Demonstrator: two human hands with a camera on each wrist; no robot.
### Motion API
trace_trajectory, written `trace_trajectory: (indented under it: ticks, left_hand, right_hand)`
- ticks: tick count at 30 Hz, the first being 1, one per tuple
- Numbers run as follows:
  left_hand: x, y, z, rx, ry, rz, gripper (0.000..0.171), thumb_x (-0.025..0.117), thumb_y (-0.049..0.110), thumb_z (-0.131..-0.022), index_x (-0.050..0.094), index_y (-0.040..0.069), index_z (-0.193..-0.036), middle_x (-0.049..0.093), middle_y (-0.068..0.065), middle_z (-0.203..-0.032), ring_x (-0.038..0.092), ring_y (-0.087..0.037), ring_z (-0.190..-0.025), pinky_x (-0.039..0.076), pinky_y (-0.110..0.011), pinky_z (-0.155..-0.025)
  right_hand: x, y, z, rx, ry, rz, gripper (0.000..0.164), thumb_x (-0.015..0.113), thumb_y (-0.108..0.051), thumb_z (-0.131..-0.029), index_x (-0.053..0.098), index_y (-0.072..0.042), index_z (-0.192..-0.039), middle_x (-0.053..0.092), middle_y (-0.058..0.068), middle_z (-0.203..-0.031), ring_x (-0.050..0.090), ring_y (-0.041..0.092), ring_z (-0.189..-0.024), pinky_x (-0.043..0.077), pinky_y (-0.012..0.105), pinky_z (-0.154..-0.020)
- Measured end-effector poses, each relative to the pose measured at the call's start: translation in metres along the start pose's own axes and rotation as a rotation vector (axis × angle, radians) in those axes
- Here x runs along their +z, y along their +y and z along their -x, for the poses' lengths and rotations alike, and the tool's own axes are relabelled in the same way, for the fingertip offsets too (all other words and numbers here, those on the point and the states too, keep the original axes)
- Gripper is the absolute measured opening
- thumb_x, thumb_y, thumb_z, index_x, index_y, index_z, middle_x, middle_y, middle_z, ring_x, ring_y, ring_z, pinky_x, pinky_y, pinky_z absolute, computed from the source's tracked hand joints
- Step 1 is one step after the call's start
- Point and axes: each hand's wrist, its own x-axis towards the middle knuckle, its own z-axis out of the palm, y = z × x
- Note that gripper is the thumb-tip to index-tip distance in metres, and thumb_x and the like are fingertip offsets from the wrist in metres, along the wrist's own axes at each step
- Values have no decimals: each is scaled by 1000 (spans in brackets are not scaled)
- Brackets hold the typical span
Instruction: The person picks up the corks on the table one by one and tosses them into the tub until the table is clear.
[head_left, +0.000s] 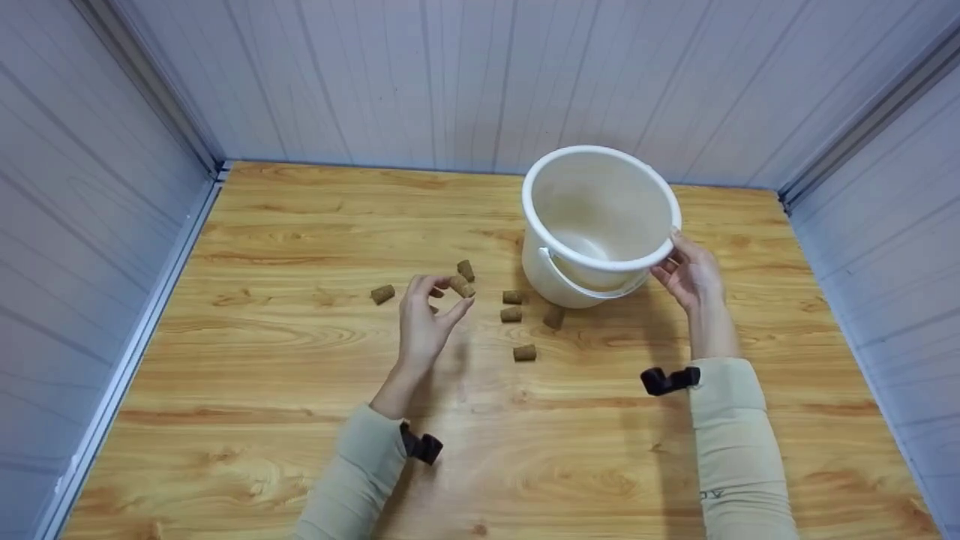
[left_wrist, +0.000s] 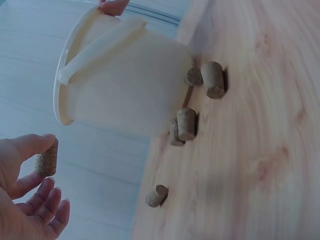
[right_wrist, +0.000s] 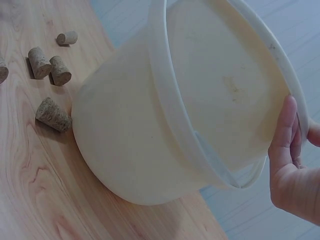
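My left hand pinches a small brown cork between thumb and forefinger, held above the table. In the left wrist view this cork shows its speckled side, and the other fingers are loosely bent. The fingers of my right hand grip the right side of the rim of a white plastic bucket. In the right wrist view, part of the bucket's inner wall shows behind those fingers. Its handle hangs down at the front.
Several loose corks lie on the wooden table. One cork is at the left, one behind the held cork, and a pair left of the bucket. Another lies by its base. Pale panel walls enclose the table.
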Motion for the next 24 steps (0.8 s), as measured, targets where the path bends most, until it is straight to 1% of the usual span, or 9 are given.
trace_trajectory:
  ticks: [7, 12, 13, 15, 19, 24]
  left_hand:
    - [14, 10, -5, 5, -5, 22, 34, 75, 17, -71, 61, 2, -98, 54, -9, -91, 51, -26, -83, 45, -39, -65]
    - [23, 16, -10, 5, -12, 58, 34, 75, 16, -71, 61, 1, -98, 54, -10, -90, 51, -27, -82, 44, -41, -65]
    - [25, 18, -11, 7, -15, 62, 34, 75, 16, -71, 61, 0, -97, 54, -11, -90, 51, -28, -82, 45, -40, -64]
    - [28, 21, -14, 7, -22, 62, 34, 75, 17, -71, 61, 1, -97, 54, -12, -90, 50, -24, -80, 45, -38, -64]
    - [34, 28, -20, 7, -31, 68, 34, 75, 16, -71, 61, 1, -98, 54, -10, -90, 49, -20, -78, 44, -31, -63]
    - [41, 34, -27, 45, -39, 77, 35, 75, 16, -71, 61, 0, -99, 55, -10, -91, 51, -26, -81, 44, -36, -66]
  right_hand:
    - [-1, 0, 1, 7, 11, -16, 13, 58, -11, -86, 59, 2, -88, 57, 12, -71, 59, 22, -59, 49, 28, -52]
    - [-1, -1, 1, 5, 25, -11, 13, 59, -11, -85, 59, 2, -89, 57, 12, -72, 59, 22, -59, 50, 28, -53]
    - [-1, -1, 1, 3, 28, -9, 13, 59, -11, -85, 59, 2, -89, 57, 12, -72, 59, 22, -59, 50, 28, -53]
    - [-1, -1, 1, 2, 28, -7, 13, 59, -11, -85, 58, 1, -88, 57, 11, -72, 59, 22, -60, 50, 28, -53]
    - [0, 0, 1, 4, 17, -15, 12, 57, -10, -86, 58, 2, -88, 57, 11, -72, 59, 23, -60, 50, 28, -53]
    - [0, 1, 0, -1, 9, -12, 14, 52, -11, -89, 58, 1, -88, 58, 11, -71, 59, 22, -59, 50, 28, -52]
